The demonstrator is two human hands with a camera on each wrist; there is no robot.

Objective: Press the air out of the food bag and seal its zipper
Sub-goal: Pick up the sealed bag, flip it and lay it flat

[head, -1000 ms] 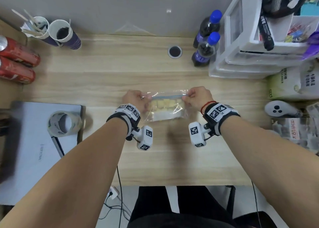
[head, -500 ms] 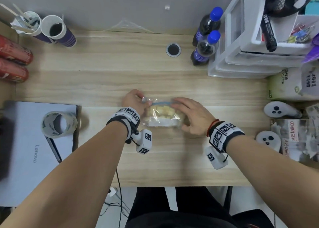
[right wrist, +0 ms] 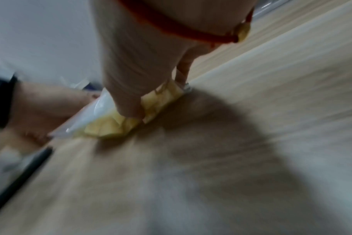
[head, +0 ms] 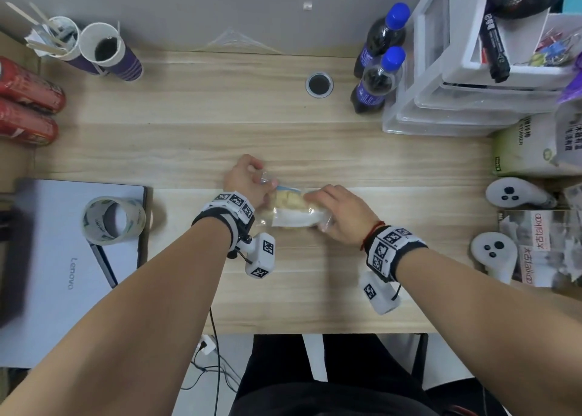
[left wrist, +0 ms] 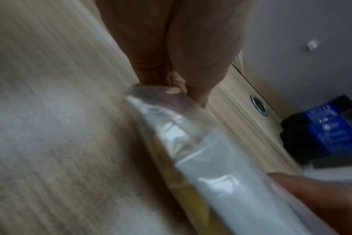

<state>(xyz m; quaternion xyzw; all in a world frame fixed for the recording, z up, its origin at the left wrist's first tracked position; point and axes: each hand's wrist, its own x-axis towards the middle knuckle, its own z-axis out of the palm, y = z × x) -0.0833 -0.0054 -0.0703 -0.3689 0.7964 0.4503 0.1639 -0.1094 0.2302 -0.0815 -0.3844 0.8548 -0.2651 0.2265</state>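
Observation:
A clear zipper food bag (head: pixel 291 212) with pale yellow food chunks lies on the wooden desk (head: pixel 283 138) at its middle. Its blue zipper strip (head: pixel 288 188) runs along the far edge. My left hand (head: pixel 248 181) pinches the bag's far left corner by the zipper. Flat on the right half of the bag lies my right hand (head: pixel 333 215), its fingers pressing the food down. The left wrist view shows the bag (left wrist: pixel 201 151) stretched from my pinching fingers (left wrist: pixel 177 89). In the right wrist view my hand (right wrist: pixel 131 89) bears on the yellow chunks (right wrist: pixel 119 124).
A laptop (head: pixel 63 274) with a tape roll (head: pixel 113 220) on it lies left. Two dark bottles (head: pixel 378 78) and white drawers (head: pixel 472 78) stand back right. Two white controllers (head: pixel 497 255) and a pouch (head: pixel 529 144) sit right. Cups (head: pixel 104 50) and red cans (head: pixel 25 107) are back left.
My right hand let go of the bag's right zipper corner, came down onto the bag and now presses it flatter. The left hand kept its pinch on the left corner.

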